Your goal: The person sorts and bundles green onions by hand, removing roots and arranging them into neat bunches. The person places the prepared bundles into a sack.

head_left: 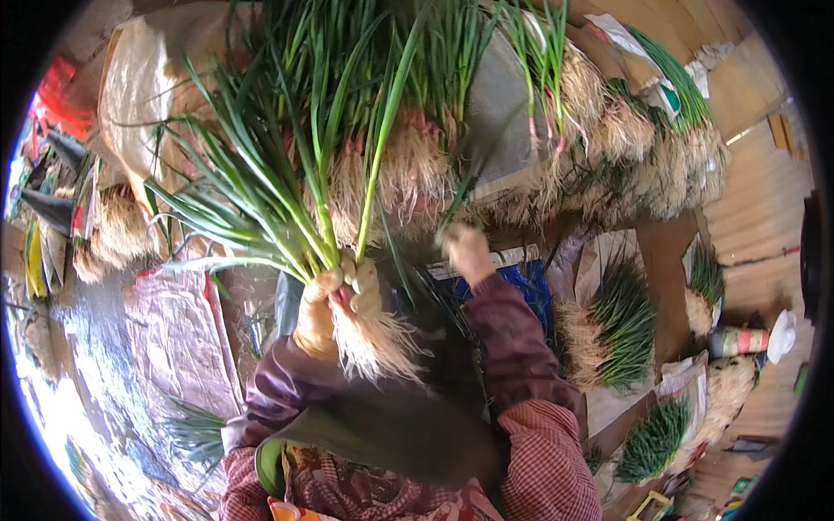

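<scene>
My gloved left hand is closed around a bunch of spring onions at the base of the stems. Its long green leaves fan out up and to the left, and its pale roots hang below the fist. To the right, level with the bunch, my right hand is smeared by motion and its fingers do not show clearly. A thin green leaf runs up from beside its fingertips; whether they grip it I cannot tell. Beyond both hands lies a heap of spring onions, roots facing me.
More rooted bundles lie in a row at the far right. Nearer on the right, spring onions rest on sheets, with another green pile below them. A plastic sheet covers the ground to the left. A white-topped container stands far right.
</scene>
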### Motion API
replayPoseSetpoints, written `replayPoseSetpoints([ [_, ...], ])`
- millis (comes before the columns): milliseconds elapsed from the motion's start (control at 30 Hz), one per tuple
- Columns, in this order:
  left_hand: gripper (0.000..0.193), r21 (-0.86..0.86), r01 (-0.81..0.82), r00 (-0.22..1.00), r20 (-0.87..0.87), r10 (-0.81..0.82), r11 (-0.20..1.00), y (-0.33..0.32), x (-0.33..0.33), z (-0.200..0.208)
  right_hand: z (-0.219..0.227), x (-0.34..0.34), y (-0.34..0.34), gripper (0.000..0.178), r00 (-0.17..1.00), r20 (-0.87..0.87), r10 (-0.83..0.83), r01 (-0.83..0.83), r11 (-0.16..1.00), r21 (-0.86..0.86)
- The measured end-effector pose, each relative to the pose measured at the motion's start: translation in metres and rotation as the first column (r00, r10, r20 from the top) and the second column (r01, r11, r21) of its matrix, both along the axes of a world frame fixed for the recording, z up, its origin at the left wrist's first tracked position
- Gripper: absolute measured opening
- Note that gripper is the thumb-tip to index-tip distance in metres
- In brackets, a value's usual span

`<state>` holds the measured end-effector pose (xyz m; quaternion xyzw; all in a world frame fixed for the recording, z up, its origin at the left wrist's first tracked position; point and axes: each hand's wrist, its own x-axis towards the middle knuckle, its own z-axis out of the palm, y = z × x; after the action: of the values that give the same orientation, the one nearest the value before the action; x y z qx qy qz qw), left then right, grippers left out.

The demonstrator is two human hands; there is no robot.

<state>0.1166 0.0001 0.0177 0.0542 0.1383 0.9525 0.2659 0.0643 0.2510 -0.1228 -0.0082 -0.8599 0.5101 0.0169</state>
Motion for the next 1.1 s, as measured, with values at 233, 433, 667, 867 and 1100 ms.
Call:
replayPoseSetpoints([
  [233,0.017,0.216,0.088,0.992,0.074,-0.106,0.972,-0.003,0.0,-0.023,0.101,-0.002,-0.073,0.029,0.859,0.077,0.507,-0.284,0.595,-0.752],
  [433,0.016,0.191,0.047,0.992,0.107,-0.069,0.98,-0.005,0.001,-0.027,0.106,-0.016,-0.121,0.022,0.826,-0.18,0.534,-0.317,0.175,-0.932],
  [667,0.024,0.173,0.182,0.983,-0.012,-0.183,0.968,-0.016,0.001,-0.017,0.035,-0.017,-0.077,0.017,0.951,-0.31,-0.014,0.065,0.986,0.155],
  [867,0.021,0.062,-0.021,0.989,-0.146,0.03,0.998,-0.021,-0.016,0.003,0.1,-0.028,-0.014,0.024,0.9,-0.104,0.423,-0.365,0.863,0.35],
  [1100,0.021,-0.056,-0.013,1.0,-0.024,0.012,0.998,0.002,-0.007,-0.016,0.153,-0.174,-0.043,0.03,0.939,-0.32,-0.123,0.317,0.668,0.674],
])
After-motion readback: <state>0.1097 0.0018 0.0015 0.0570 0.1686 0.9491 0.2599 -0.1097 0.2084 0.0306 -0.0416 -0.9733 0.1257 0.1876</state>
